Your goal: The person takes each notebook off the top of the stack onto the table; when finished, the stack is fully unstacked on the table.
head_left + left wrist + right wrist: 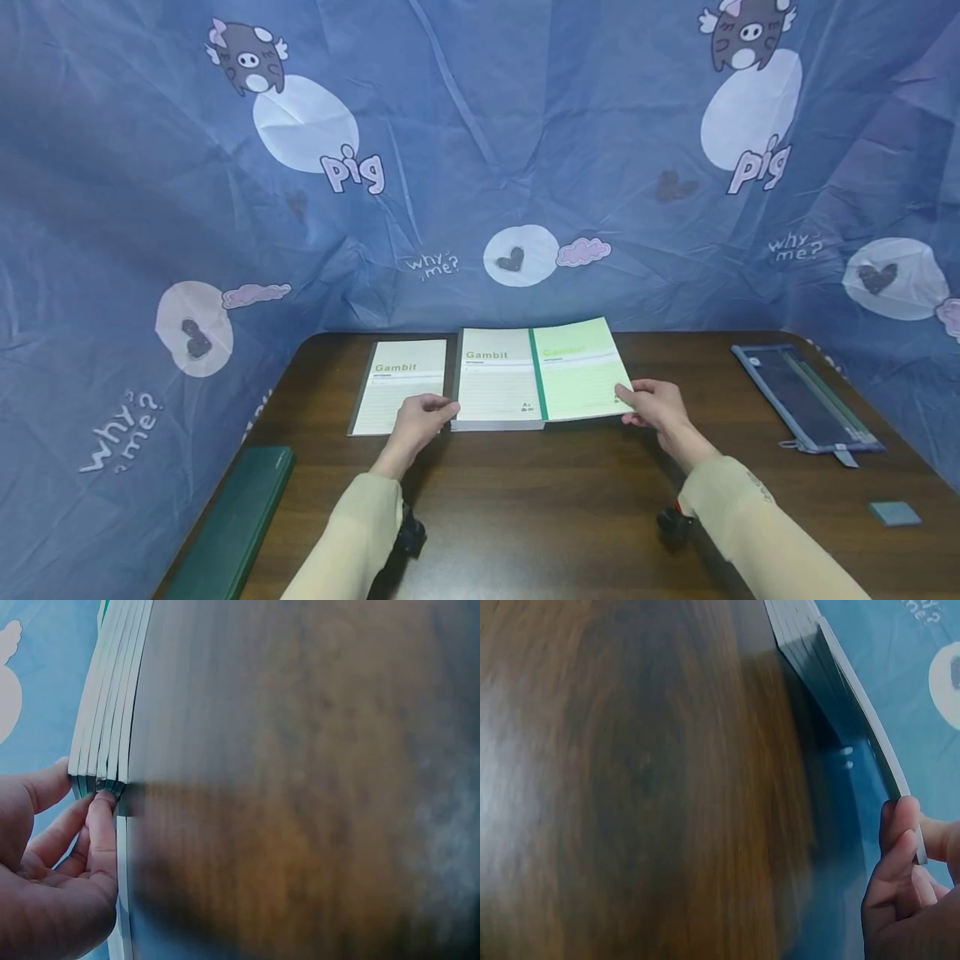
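Observation:
A stack of notebooks (498, 375) with a pale "Gambit" cover on top lies at the table's far middle. My left hand (422, 421) grips the stack's near left corner. In the left wrist view its thumb is at the top cover and its curled fingers (103, 825) are against the spines (105, 705). My right hand (660, 408) pinches the near right corner of a light green notebook (581, 367) with a dark green spine. That notebook's spine side meets the stack's right edge, and in the right wrist view the notebook (874, 727) slants above the table.
Left of the stack lies a single pale notebook (397, 383). A dark green flat case (232, 525) is at the table's left edge. On the right are a blue-edged mesh zip pouch (810, 400) and a small grey-green block (895, 513). A blue patterned cloth (465, 183) hangs behind the table.

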A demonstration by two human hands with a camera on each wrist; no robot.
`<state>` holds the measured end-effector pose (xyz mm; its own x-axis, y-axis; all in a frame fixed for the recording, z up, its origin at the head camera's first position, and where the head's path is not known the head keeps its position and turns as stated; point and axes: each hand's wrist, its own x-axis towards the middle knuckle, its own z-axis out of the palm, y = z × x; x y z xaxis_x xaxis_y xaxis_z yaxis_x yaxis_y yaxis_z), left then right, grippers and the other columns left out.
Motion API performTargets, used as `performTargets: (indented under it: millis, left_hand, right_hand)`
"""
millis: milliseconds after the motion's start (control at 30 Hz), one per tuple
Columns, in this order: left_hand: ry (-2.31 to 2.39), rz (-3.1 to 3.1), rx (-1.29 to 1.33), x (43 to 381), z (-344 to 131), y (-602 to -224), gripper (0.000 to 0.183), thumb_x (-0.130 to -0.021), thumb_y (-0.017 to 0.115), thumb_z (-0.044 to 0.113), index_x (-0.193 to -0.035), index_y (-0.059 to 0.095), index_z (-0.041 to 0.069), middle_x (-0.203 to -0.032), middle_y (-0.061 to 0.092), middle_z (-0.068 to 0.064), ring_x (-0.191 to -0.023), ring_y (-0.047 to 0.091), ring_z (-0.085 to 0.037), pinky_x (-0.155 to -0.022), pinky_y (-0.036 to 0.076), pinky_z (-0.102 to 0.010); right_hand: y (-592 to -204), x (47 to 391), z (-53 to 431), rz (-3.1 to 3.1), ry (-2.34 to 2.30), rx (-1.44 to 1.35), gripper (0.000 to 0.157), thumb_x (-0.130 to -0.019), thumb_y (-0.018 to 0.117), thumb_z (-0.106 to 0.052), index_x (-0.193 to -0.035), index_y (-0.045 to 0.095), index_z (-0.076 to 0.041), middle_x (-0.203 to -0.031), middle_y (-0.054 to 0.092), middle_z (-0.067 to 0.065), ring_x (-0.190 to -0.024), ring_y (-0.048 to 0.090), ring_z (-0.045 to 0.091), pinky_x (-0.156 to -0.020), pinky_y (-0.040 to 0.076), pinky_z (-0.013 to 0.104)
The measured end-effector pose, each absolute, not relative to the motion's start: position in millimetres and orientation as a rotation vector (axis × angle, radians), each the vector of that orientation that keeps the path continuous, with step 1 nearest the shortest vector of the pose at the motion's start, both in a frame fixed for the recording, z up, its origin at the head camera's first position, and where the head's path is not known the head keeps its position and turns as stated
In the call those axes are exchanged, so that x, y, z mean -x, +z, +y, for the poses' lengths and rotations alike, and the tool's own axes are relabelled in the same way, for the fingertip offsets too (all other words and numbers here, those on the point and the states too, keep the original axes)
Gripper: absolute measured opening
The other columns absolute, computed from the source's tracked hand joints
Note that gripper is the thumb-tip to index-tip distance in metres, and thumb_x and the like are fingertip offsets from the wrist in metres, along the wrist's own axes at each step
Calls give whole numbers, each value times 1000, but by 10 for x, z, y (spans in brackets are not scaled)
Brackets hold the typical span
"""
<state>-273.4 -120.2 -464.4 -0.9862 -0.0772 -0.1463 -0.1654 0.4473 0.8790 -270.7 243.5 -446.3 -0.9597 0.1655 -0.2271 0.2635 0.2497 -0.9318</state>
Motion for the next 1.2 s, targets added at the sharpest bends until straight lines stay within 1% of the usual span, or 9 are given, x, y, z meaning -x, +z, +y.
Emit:
performTargets:
  millis: [200,467,633,800,867,933,1067,1133,1200]
  left_hand:
    - [1606,2595,217,2726,-1195,-4654,40,-93,69,28,-119,67,-2,-108,69,-14,-95,66,-25,-85,54,-39]
    - [1607,2600,218,2726,-1191,-4652,38,-93,70,27,-117,68,-3,-105,70,-13,-92,66,-24,-83,55,-38]
    - [1610,2597,207,2725,-1196,-4646,38,-94,70,27,-118,68,-3,-105,70,-13,-93,66,-23,-83,55,-38]
    - [1602,2594,211,2729,-1201,-4637,38,-94,69,28,-118,68,-2,-104,70,-11,-93,66,-23,-83,54,-38]
    - [1602,2597,211,2731,-1203,-4639,38,-94,70,28,-118,68,-2,-103,70,-11,-92,66,-23,-83,54,-38]
    - [1608,2602,201,2735,-1208,-4646,38,-93,70,27,-117,68,-3,-102,70,-12,-90,66,-22,-81,55,-37]
    - [1619,2608,192,2743,-1212,-4659,38,-93,70,26,-116,68,-4,-102,70,-13,-89,66,-22,-80,55,-36]
    - [1616,2611,178,2739,-1214,-4656,38,-93,70,25,-117,68,-4,-102,70,-13,-89,66,-22,-80,55,-36]
    - [1613,2607,186,2733,-1215,-4651,38,-93,70,26,-117,68,-4,-102,70,-13,-90,66,-22,-80,55,-37]
  right_hand:
    - [-4514,2701,2554,2398,-1824,-463,59,-99,64,-21,-138,41,17,-87,64,8,-57,63,7,-55,51,17]
    - [-4588,2687,2606,2394,-1808,-525,60,-99,64,-20,-138,40,18,-85,64,7,-55,62,7,-54,50,18]
    - [-4628,2677,2579,2399,-1846,-512,59,-97,65,-16,-136,40,21,-85,65,11,-52,63,7,-52,51,19]
    - [-4639,2664,2550,2523,-1765,-485,55,-95,67,-15,-130,45,22,-95,64,23,-51,63,9,-53,54,22]
    - [-4646,2657,2546,2599,-1699,-467,53,-93,69,-15,-126,50,21,-94,65,24,-50,63,10,-53,55,24]
    - [-4651,2649,2545,2684,-1599,-449,50,-92,71,-18,-120,54,19,-91,65,22,-51,63,10,-53,55,24]
    - [-4639,2631,2546,2857,-1336,-427,44,-90,71,-27,-107,63,12,-72,65,11,-53,62,13,-52,50,27]
    - [-4633,2630,2540,2921,-1210,-439,43,-89,71,-31,-104,66,9,-69,65,9,-56,61,16,-52,46,30]
    - [-4627,2629,2537,2966,-1115,-445,43,-88,71,-33,-101,67,8,-70,65,9,-61,60,20,-54,43,33]
